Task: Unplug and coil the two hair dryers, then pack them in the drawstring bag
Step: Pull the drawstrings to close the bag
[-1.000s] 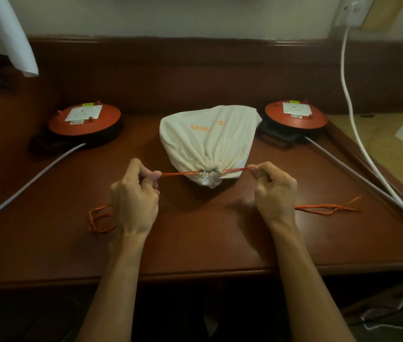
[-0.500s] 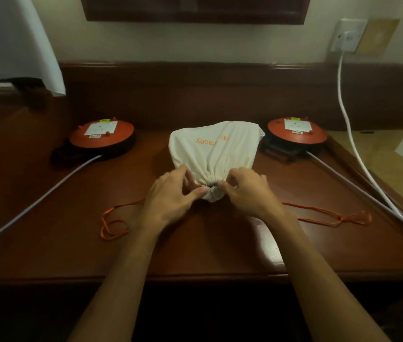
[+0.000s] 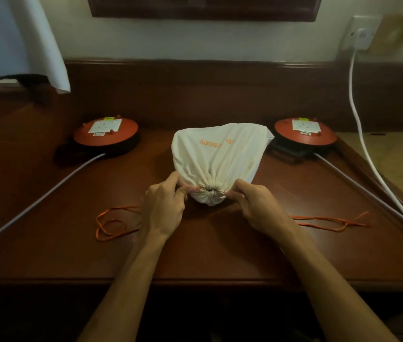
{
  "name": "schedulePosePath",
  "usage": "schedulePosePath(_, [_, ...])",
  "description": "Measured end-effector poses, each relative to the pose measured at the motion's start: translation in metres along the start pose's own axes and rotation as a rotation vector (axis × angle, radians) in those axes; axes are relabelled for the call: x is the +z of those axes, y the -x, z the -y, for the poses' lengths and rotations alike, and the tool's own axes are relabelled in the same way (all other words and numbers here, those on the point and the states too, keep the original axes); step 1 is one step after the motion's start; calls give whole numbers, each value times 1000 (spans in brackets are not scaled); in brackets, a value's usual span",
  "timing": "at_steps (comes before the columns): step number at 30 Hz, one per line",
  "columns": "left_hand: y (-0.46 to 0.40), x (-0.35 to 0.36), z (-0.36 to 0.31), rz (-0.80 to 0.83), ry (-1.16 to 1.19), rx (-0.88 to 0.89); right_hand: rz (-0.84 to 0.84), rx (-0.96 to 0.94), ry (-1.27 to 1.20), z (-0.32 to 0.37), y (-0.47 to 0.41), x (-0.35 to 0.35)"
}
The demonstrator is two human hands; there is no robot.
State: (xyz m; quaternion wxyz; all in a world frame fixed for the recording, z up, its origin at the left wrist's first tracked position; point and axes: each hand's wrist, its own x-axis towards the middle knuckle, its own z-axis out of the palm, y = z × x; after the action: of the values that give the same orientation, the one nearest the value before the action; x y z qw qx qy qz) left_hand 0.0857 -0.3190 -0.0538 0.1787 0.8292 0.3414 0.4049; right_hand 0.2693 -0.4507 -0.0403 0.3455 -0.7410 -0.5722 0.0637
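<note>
Drawstring bag (image 3: pixel 220 159): mouth cinched, bulging full. Left hand (image 3: pixel 163 206) and right hand (image 3: pixel 257 206), a second ago pulling the cords apart, now pinch the gathered neck. Orange cords (image 3: pixel 114 223) lie slack; packing looks nearly done.

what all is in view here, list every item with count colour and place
drawstring bag: 1, cream with orange print, desk centre, mouth cinched
drawstring cord loops: 2, orange, slack on the desk left and right of the bag
cable reels: 2, orange-red tops, back left and back right
grey cables: 2, one from each reel toward the desk edges
white cable: 1, from wall socket down the right side
desk: 1, dark red-brown wood
white lampshade: 1, upper left
left hand: pinches bag mouth, left side
right hand: pinches bag mouth, right side
</note>
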Motion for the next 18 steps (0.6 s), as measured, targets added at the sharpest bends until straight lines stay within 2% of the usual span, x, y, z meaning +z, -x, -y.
schedulePosePath(3, [0, -10, 6, -7, -75, 69, 28, -92, 70, -3, -1, -8])
schedulePosePath(8, [-5, -18, 6, -72, -53, 120, -12, -223, 99, -6, -7, -19])
schedulePosePath(11, [-9, -20, 7, -47, -34, 121, -6, -163, 55, -10, -9, -17])
schedulePosePath(14, [-12, -23, 6, 43, 74, 97, 110, 57, -205, -8, -12, -26])
schedulePosePath(16, [-16, -29, 3, 128, 103, 131, 261, 205, -522, -6, -8, -40])
schedulePosePath(18, [-21, -41, -2, 191, 76, 158, 426, 280, -683, -6, -1, -60])
